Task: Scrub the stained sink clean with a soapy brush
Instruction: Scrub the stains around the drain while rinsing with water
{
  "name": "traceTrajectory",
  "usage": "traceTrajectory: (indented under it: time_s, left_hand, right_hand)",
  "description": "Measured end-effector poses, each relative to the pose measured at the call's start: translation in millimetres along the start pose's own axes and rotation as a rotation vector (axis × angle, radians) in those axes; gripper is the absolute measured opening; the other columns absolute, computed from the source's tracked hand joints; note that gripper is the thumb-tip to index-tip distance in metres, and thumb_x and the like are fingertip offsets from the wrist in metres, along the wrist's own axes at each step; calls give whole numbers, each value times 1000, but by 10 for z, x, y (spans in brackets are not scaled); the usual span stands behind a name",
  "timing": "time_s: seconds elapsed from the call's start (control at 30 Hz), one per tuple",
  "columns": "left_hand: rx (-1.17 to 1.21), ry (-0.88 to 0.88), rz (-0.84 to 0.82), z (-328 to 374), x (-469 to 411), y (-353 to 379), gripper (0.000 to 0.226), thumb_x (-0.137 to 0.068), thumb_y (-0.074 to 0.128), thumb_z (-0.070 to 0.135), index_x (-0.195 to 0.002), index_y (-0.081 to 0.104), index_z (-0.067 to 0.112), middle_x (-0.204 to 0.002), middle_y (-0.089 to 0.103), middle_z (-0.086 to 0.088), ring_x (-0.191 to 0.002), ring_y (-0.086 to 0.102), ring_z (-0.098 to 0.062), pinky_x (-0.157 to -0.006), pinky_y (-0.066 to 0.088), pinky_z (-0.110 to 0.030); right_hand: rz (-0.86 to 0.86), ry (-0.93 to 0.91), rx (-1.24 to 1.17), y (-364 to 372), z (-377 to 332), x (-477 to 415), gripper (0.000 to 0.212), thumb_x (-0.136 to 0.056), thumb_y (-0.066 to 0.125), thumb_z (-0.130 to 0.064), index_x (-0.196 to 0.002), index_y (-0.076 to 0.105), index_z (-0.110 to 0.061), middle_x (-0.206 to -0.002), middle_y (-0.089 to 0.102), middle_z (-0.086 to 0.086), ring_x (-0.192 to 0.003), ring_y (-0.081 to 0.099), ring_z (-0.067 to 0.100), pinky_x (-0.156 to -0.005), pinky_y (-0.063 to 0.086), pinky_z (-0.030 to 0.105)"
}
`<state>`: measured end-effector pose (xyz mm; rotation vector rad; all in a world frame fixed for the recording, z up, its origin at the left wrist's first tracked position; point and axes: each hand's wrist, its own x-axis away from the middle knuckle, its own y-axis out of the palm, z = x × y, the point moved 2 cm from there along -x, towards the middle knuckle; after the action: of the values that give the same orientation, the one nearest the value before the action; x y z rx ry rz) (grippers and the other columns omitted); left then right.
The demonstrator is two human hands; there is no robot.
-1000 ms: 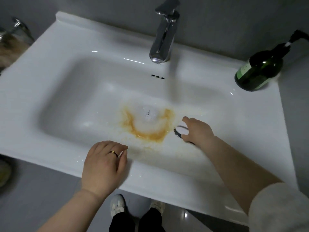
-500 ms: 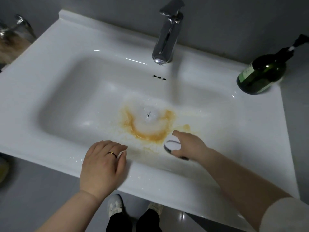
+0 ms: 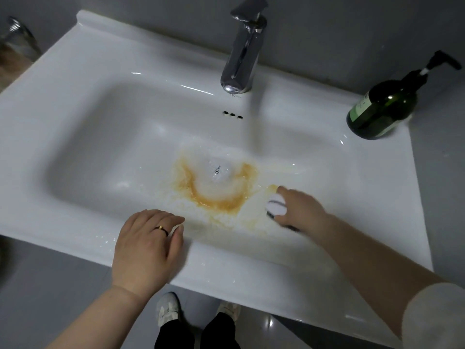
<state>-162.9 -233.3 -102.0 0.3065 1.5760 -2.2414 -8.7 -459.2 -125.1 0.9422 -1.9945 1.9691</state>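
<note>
While the left hand (image 3: pixel 148 248) rests flat, fingers relaxed, on the sink (image 3: pixel 75 102) front rim, the right hand (image 3: pixel 300 210) grips the brush (image 3: pixel 276 207) beside the orange stain (image 3: pixel 216 195) near the drain.

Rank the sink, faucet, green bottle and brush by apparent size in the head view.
1. sink
2. faucet and green bottle: too alike to rank
3. brush, partly hidden under the right hand
</note>
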Motion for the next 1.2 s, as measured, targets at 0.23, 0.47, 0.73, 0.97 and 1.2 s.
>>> traceTrajectory:
  time_s: [0.23, 0.47, 0.73, 0.97, 1.2]
  left_hand:
    - [2, 3, 1, 14, -6, -6, 36, -80, 39, 22, -75, 70, 5, -73, 68, -8, -80, 46, -17, -78, 33, -31]
    - [-9, 17, 10, 9, 2, -5, 37, -81, 38, 22, -76, 70, 3, -73, 69, -9, -85, 45, -18, -80, 32, -32]
    - [-13, 11, 10, 1, 5, -3, 37, -81, 38, 22, -75, 71, 4, -73, 69, -8, -85, 49, -20, -80, 33, -31]
    - [-9, 10, 11, 15, -6, -3, 37, -80, 39, 22, -75, 70, 4, -73, 69, -8, -85, 45, -19, -79, 33, -31]
    - [-2, 6, -9, -15, 1, 14, 38, -81, 38, 23, -76, 71, 4, -74, 69, -7, -85, 46, -18, -79, 33, -31]
  right_hand:
    - [24, 27, -26, 3, 37, -12, 55, -84, 60, -32, -130, 37, -14, -122, 54, 12, -111, 52, 29, -82, 40, 30]
    - [18, -52, -55, 86, -36, -23, 51, -85, 58, -31, -130, 40, -14, -123, 53, 13, -112, 51, 28, -83, 39, 30]
    - [-71, -168, -94, 214, -326, -62, 51, -84, 61, -30, -128, 40, -14, -121, 55, 11, -109, 53, 29, -76, 36, 28]
    - [-16, -130, -147, 223, -402, -83, 46, -83, 62, -34, -120, 44, -13, -114, 58, 13, -107, 55, 30, -75, 38, 29]
    - [195, 73, -108, -26, -71, -187, 43, -85, 57, -33, -121, 45, -12, -115, 57, 13, -109, 56, 31, -80, 42, 29]
